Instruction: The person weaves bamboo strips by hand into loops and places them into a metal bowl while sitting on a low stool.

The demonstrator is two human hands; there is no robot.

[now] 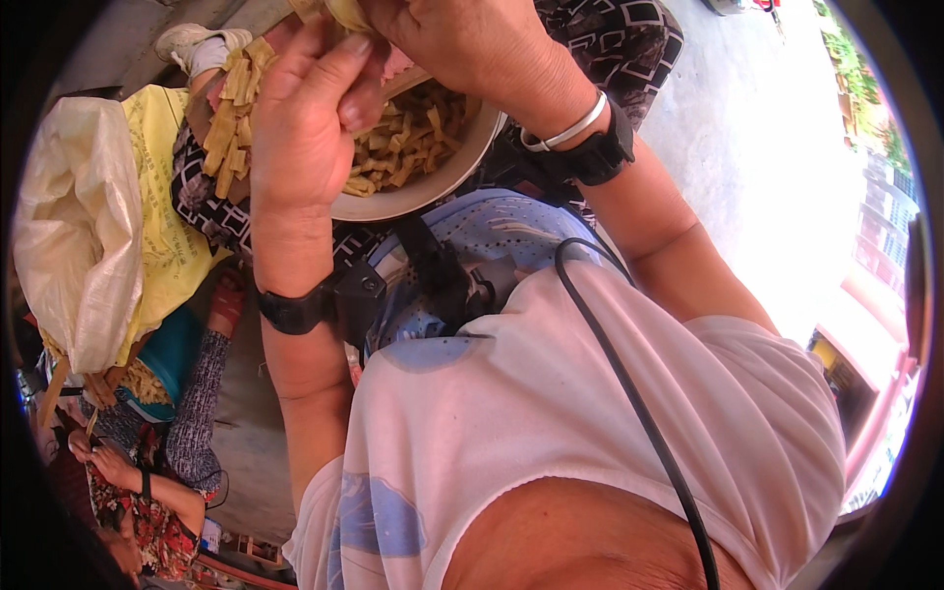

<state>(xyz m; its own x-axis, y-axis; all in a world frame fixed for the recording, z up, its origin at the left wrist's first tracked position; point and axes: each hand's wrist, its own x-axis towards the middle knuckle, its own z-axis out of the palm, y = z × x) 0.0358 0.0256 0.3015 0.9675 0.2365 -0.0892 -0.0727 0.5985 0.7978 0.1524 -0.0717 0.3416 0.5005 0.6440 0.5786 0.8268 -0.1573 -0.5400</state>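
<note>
My left hand (305, 128) and my right hand (457, 44) meet near the upper edge, both with fingers closed on a pale yellow strip (344, 14). Part of the strip is cut off by the frame's edge and covered by my fingers. Below them, on my lap, sits a round pale basin (393, 207) holding many short yellowish cut pieces (418, 133). Longer yellow strips (234, 123) lie in a pile left of my left hand. What kind of plant or food they are, I cannot tell.
A white sack (79, 226) and a yellow sack (157, 197) stand at the left. Beneath them a teal basin (175, 359) contains pale pieces. At lower left another person's hands (103, 460) work close by. A black cable (629, 393) crosses my shirt.
</note>
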